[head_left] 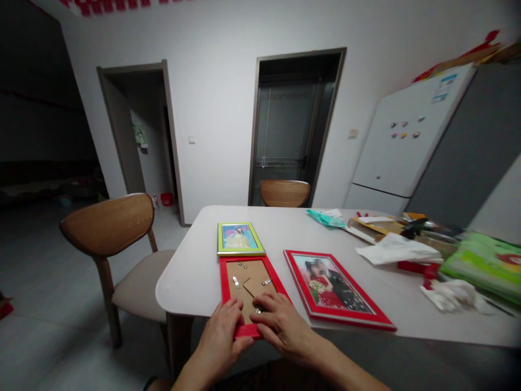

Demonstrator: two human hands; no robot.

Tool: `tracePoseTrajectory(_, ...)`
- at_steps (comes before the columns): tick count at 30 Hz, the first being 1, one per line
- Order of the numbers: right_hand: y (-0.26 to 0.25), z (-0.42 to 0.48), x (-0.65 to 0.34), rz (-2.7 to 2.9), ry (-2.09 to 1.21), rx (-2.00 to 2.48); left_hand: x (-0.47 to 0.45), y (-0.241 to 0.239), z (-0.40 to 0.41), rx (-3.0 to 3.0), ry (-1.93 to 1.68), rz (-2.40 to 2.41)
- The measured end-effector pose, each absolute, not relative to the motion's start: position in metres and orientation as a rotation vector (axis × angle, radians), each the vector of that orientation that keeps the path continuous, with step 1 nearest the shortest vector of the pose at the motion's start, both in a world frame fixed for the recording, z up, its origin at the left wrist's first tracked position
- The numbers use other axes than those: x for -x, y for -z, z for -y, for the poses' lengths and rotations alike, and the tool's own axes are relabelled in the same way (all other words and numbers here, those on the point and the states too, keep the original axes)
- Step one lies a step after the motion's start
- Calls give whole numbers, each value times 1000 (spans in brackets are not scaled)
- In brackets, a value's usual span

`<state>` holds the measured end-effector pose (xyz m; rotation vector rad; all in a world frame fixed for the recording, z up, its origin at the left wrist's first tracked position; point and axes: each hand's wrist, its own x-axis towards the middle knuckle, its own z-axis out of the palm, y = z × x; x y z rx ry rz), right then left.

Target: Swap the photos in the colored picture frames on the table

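A red picture frame (280, 286) lies face down at the near edge of the table, its brown backing board (252, 271) upward. Several small metal clips (236, 282) sit around the board, and a thin dark stand strip lies at its middle. My left hand (222, 331) grips the frame's near left corner, thumb at the near edge. Bent over the near right part, my right hand (283, 323) has its fingers on the board beside a metal clip (259, 310), its thumb by the near rim. The fingertips partly hide that clip.
A green picture frame (222, 252) touches the red one's far end. To the right lies another red frame (345, 320) with a photo. Tissues (399, 250), a teal packet (325, 218) and a green package (484, 266) clutter the right side. A chair (109, 225) stands left.
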<state>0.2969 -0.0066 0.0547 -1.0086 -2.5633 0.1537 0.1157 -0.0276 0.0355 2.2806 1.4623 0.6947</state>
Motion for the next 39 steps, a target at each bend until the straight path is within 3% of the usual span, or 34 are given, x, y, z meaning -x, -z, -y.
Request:
tracePoseTrajectory(8, -56, 7, -307, 2554, -199, 956, -114, -36, 28, -2233, -716, -1478)
tracePoseTrajectory(16, -35, -42, -317, 2223, -45, 1437, -112, -33, 24, -2216, -765, -1484)
tracePoseTrajectory(27, -39, -56, -310, 2262, -98, 1611, -118, -39, 27, -2224, -726, -1579)
tracePoseTrajectory(39, -44, -48, -301, 2256, -73, 1445, -113, -36, 25, -2199, -731, -1545)
